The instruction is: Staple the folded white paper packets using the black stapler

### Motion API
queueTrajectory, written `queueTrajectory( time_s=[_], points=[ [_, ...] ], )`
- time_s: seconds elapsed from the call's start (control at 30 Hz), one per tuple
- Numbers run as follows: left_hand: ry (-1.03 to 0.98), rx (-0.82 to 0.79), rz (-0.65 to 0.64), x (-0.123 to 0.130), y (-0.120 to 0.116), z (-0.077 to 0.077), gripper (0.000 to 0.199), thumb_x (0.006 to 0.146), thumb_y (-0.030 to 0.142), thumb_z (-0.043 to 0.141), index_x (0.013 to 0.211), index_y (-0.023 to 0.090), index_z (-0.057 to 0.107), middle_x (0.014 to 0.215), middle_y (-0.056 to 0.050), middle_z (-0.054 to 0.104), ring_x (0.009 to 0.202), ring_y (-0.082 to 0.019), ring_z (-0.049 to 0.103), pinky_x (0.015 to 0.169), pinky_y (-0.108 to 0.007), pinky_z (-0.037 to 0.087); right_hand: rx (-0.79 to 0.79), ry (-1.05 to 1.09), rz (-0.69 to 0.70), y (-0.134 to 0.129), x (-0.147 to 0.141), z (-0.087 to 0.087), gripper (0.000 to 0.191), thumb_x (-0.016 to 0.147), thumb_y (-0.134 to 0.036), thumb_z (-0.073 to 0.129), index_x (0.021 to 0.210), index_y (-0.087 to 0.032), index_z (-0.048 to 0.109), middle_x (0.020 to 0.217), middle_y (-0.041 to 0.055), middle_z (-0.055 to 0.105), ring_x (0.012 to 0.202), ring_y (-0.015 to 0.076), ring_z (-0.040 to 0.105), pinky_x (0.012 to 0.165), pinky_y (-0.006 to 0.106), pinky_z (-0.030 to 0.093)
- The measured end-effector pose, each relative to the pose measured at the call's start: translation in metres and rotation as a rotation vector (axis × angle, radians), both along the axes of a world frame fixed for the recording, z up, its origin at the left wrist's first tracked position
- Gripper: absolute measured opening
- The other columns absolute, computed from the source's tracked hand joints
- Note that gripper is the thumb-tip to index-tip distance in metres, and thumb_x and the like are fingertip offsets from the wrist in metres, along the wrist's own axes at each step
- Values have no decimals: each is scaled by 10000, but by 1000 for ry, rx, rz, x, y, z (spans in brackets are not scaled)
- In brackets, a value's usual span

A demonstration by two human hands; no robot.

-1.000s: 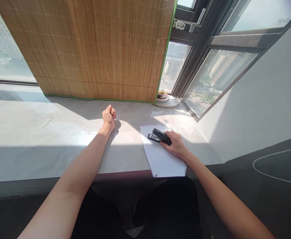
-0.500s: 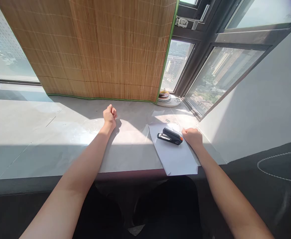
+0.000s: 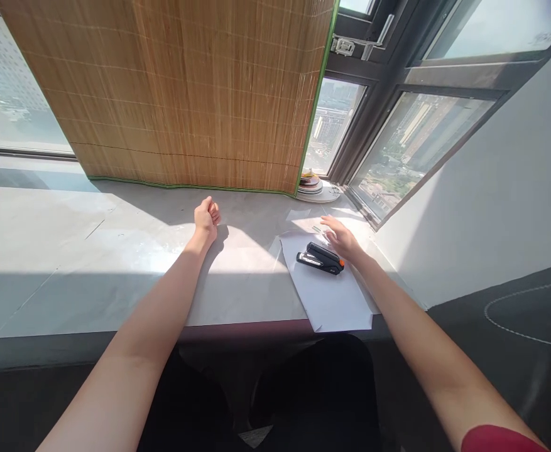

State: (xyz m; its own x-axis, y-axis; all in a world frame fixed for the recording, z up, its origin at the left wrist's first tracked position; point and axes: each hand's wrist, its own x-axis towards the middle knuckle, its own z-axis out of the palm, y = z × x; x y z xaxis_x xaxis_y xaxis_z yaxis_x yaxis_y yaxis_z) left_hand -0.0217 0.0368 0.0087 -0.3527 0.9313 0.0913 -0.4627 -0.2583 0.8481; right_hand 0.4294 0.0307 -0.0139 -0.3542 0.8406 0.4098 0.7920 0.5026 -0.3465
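Note:
My left hand rests as a closed fist on the pale sill, and nothing shows in its fingers. My right hand is open, fingers stretched to the left over the top end of a stack of white paper. Just below that hand, a black stapler with an orange end lies on the paper, its arm raised a little from the base. Close to the right fingertips are small thin strips, which look like staples.
A pile of plates stands in the window corner. A bamboo blind with green edging hangs down to the back of the sill. On the right are a white wall and a hanging beaded cord.
My right hand has opened from a fist and moved left and up, from beside the paper to over its top end. My left hand stays where it was.

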Motion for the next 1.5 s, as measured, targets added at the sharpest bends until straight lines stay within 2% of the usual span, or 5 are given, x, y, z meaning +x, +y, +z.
queueTrajectory(
  time_s=[0.17,0.5,0.83,1.13,1.5],
  points=[
    [-64,32,-313,-35,-7,15,564,905,329,670,627,247,186,551,65,202,447,-80,248,414,-259,219,-202,-280,158,21,-42,-8,568,1063,-424,406,1548,-182,575,1704,175,454,1651,378,299,1322,655,274],
    [-173,296,219,-96,-34,28,633,965,512,631,654,218,165,562,49,202,486,-95,270,436,-252,256,-197,-308,96,19,-237,-12,572,1130,-349,333,1683,-210,386,1787,170,288,1668,394,239,1294,780,147],
    [-181,357,161,-103,-31,25,628,989,439,592,630,207,132,572,35,139,489,-107,220,429,-271,254,-206,-193,302,13,-350,-7,546,1082,-229,488,1626,-225,448,1733,117,424,1631,358,319,1277,778,203],
    [-163,318,164,-94,-35,32,655,1000,448,600,614,209,128,573,40,118,474,-102,198,419,-285,226,-59,-56,85,25,-278,20,446,1127,-400,373,1287,-187,730,1247,118,759,1206,264,654,1013,367,497],
    [-193,290,150,-98,-26,23,599,993,427,591,618,215,176,551,41,189,469,-100,255,409,-248,270,-172,-254,-325,38,-141,4,422,1013,-322,485,717,-203,761,700,117,670,794,254,628,693,323,384]
  ],
)
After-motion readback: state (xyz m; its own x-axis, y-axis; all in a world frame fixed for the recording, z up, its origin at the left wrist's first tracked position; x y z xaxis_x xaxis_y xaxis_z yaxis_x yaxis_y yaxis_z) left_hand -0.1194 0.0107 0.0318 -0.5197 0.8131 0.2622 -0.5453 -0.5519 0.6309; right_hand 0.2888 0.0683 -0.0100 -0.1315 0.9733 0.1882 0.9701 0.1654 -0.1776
